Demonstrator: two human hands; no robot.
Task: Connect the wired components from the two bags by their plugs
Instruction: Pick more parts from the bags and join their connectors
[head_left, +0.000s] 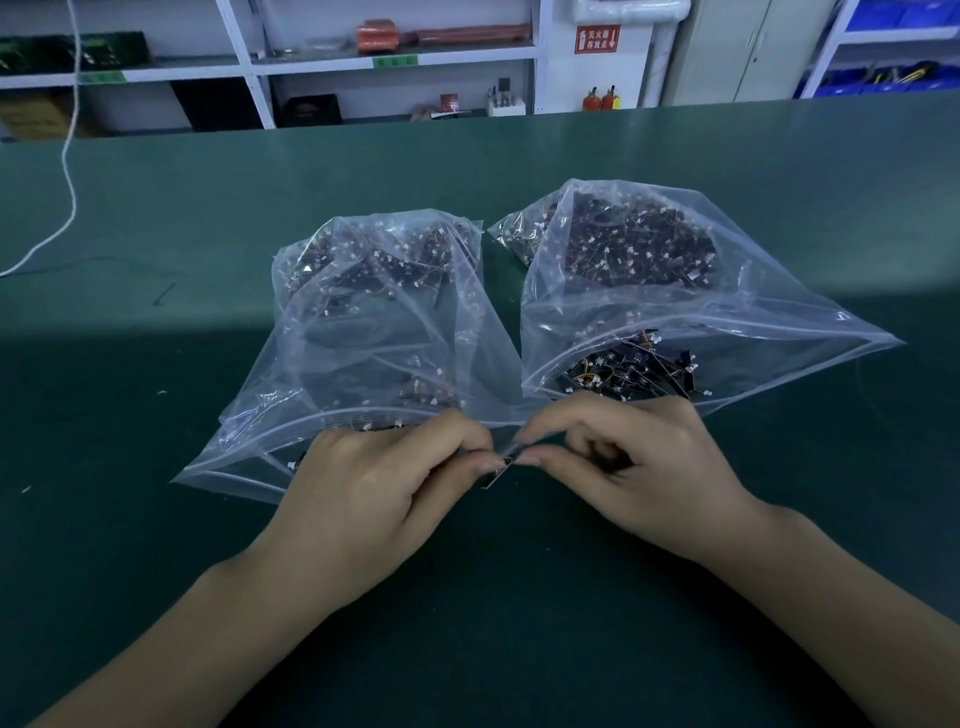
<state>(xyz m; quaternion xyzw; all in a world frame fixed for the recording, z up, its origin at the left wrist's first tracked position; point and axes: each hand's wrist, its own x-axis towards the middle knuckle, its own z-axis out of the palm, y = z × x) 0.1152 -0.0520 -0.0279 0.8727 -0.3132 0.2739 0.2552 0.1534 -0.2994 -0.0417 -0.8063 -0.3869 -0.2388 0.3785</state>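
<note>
**Two bags full, one pair in hand**

Two clear bags, left bag (363, 322) and right bag (649, 291), lie open and full on the green table (156, 208). Left hand (384, 493) and right hand (634, 467) each pinch a small part (498, 470) between them, plugs meeting. Nearly all remains. A red wall sign (597, 39) is too small to read.

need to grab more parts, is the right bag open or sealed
Open: the right bag has its mouth gaping toward the person, with dark wired components showing in the gap.
</note>
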